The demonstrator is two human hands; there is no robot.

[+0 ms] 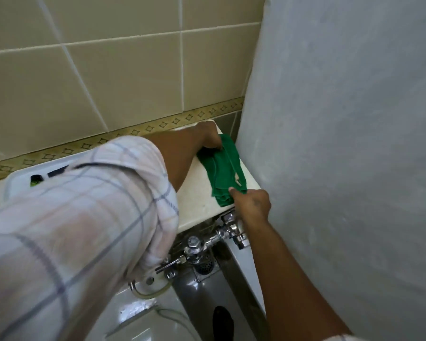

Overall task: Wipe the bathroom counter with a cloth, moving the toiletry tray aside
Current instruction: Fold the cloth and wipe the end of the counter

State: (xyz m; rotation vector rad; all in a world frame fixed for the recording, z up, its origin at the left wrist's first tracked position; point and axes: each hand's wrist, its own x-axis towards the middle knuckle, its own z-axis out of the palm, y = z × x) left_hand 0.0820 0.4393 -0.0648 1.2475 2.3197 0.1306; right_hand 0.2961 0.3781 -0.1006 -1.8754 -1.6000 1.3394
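A folded green cloth (225, 169) lies on the right end of the narrow white counter (197, 205), close to the grey wall. My left hand (209, 136) grips the cloth's far end. My right hand (252, 203) pinches its near end at the counter's front edge. The white toiletry tray (17, 180) sits at the left end of the counter, with dark and green items in it, mostly hidden behind my checked sleeve (84, 217).
A grey partition wall (342, 143) stands hard against the counter's right end. Beige tiles (108, 82) rise behind the counter. Chrome flush valves and pipes (207, 244) sit just below its front edge, above a white toilet (143, 313).
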